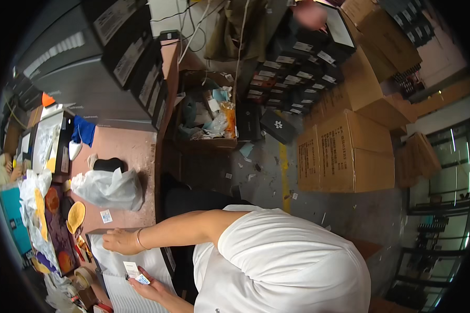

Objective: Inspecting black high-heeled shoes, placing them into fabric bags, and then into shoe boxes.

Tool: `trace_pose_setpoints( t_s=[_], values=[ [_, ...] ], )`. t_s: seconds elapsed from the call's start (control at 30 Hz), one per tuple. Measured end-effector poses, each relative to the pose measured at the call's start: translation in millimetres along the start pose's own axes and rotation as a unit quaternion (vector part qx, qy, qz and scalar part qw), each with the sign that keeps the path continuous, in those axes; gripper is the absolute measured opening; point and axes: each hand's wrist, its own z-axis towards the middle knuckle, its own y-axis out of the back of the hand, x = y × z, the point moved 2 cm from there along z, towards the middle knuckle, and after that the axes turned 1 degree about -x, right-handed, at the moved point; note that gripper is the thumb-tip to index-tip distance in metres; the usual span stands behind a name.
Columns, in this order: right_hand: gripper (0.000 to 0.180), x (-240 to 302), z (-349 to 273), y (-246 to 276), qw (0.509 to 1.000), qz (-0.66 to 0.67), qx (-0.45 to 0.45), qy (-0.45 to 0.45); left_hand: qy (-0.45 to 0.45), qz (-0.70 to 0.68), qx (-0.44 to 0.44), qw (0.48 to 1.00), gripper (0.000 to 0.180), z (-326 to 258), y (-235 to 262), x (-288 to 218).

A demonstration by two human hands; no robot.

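Clock directions are read from the middle of the open dark box (169,256), with 12 o'clock at the top of the head view. The box is set on the near end of the pinkish desk (141,148) and is lined with white paper (115,261); a ribbed white sheet (128,297) is seen toward 6 o'clock.

The left hand (154,289) is placed over the box at about 4 to 5 o'clock, palm partly turned up. A small white card (131,269) is gripped by its fingers, and the card is held over the middle of the box. A white-and-blue label (142,279) is seen against the same fingers.

The right hand (121,241), with a thin band at its wrist, is laid over the paper between 11 and 12 o'clock. Its fingers are bent downward; whether anything is pinched by them cannot be told, as the tips are hidden.

A printed white sticker (106,216) is left on the desk at 11 o'clock, near the right hand. Beyond it, toward 12 o'clock, a translucent plastic bag (109,190) is seen, with a stack of dark grey boxes (75,78) farther off. A yellow oval piece (75,216) is found between 10 and 11 o'clock, and a roll of tape (83,277) near 9 o'clock. Large brown cartons (344,151) are stood well apart at 2 o'clock.
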Motion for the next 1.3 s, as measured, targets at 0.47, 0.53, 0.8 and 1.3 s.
trace_pose_setpoints(
  t_s=[0.47, 0.53, 0.8, 1.3],
  values=[
    [0.009, -47, 40, 65, 0.879, 0.303, -0.311, -0.197, -0.074, 0.162, 0.0, 0.984, 0.056, 31, -14, 23],
    [0.011, -58, 18, 76, 0.904, 0.277, -0.289, -0.153, -0.077, 0.222, 0.026, 0.972, 0.06, -5, -42, 8],
    [0.021, 35, -88, 154, 0.766, 0.43, 0.44, -0.186, -0.214, 0.352, 0.163, 0.896, 0.054, -8, -59, -6],
    [0.024, -32, -4, 35, 0.949, 0.008, 0.262, -0.173, -0.111, 0.384, 0.031, 0.916, 0.057, 12, 38, 27]
  ],
)
